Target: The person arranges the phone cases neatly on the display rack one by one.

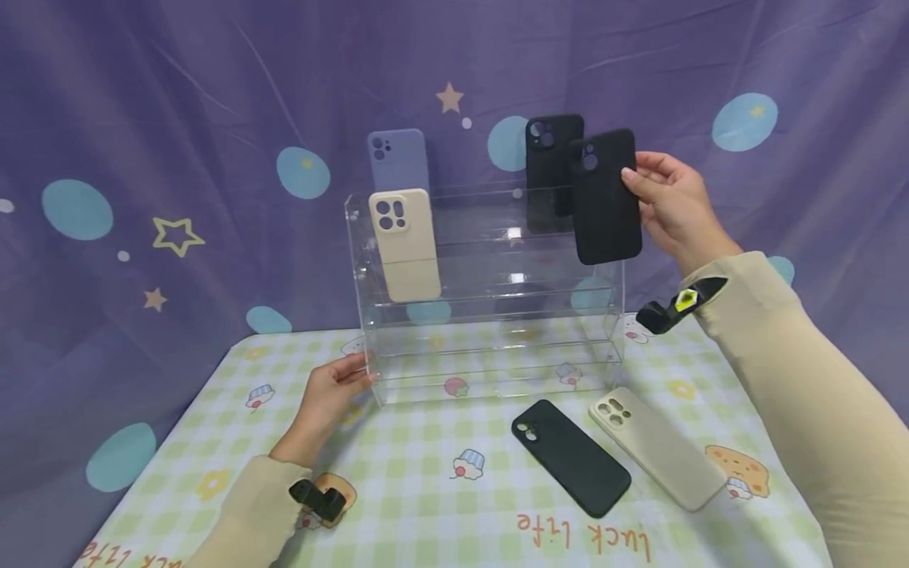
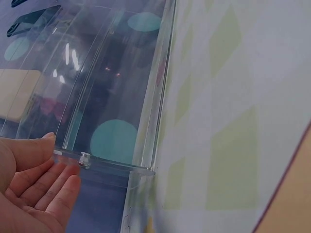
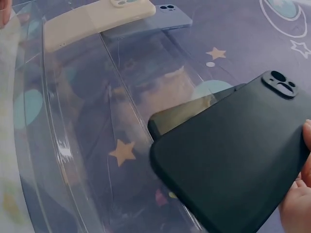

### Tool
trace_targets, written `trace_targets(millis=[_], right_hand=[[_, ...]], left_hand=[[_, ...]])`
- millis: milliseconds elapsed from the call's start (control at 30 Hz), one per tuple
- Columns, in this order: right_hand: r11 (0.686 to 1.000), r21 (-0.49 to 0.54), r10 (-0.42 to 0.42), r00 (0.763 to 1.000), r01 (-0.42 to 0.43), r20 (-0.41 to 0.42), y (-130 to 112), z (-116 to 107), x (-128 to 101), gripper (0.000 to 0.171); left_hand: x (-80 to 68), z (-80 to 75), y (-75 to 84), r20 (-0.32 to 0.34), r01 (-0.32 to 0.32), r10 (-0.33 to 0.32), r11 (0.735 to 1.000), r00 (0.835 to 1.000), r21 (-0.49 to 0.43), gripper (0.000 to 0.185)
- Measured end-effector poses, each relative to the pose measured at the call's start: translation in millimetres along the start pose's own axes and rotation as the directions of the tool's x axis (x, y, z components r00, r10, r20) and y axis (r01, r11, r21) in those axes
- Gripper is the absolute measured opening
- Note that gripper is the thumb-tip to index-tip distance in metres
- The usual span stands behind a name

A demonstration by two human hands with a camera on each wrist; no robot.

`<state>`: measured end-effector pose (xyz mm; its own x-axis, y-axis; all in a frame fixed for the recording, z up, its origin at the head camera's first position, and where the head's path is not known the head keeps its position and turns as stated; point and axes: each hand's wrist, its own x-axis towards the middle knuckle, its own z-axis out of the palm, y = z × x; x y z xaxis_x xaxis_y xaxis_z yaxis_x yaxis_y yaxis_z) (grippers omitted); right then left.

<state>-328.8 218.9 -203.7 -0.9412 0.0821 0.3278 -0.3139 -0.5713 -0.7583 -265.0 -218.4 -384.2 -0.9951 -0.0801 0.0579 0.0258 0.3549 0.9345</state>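
A clear acrylic tiered display rack (image 1: pixel 490 327) stands on the table. My left hand (image 1: pixel 334 394) is at its lower left side, thumb and fingers about the edge of the clear side panel (image 2: pixel 116 165). At the rack's upper right, my right hand (image 1: pixel 675 201) pinches a black phone case (image 1: pixel 609 205) by its right edge, camera cutouts upward. It overlaps another black phone case (image 1: pixel 550 170) standing on the top tier behind. On the rack's left side, a blue-purple phone case (image 1: pixel 401 162) stands at the top, with a cream phone case (image 1: pixel 408 260) on the tier below.
In front of the rack, a dark green-black phone case (image 1: pixel 571 461) and a beige phone case (image 1: pixel 663 454) lie on the checked tablecloth (image 1: pixel 398 505). A purple patterned curtain (image 1: pixel 213 95) hangs close behind the rack.
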Motion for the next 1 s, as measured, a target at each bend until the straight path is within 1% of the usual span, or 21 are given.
trace_targets(millis=[133,333,467,633,833,1000], right_hand=[[0.998,0.022,-0.059,0.998,0.06,-0.023,9.4,11.5,8.6,0.019],[0.99,-0.027,-0.137,0.99,0.135,-0.044,20.8,26.5,19.6,0.02],[0.985,-0.039,-0.168,0.985,0.166,-0.048,27.8,31.1,24.0,0.021],[0.977,-0.066,-0.205,0.978,0.202,-0.042,38.5,33.9,23.4,0.022],[0.96,-0.145,-0.257,0.96,0.24,-0.11,48.3,38.0,19.2,0.02],[0.955,-0.124,-0.285,0.946,0.268,-0.156,52.1,39.9,18.6,0.019]], left_hand=[[0.3,-0.7,1.2,0.001,0.006,-0.006,1.0,1.0,-0.007,0.044],[1.9,-1.4,1.2,0.003,0.0,0.0,1.0,1.0,-0.009,0.045],[4.1,-1.4,0.3,0.009,-0.005,0.005,1.0,1.0,-0.008,0.044],[5.3,-0.6,-1.5,0.011,-0.003,0.003,1.0,1.0,-0.01,0.044],[4.2,0.2,-2.2,0.005,-0.003,0.003,1.0,1.0,-0.004,0.044],[2.5,0.0,-1.3,0.004,0.001,-0.001,1.0,1.0,-0.013,0.044]])
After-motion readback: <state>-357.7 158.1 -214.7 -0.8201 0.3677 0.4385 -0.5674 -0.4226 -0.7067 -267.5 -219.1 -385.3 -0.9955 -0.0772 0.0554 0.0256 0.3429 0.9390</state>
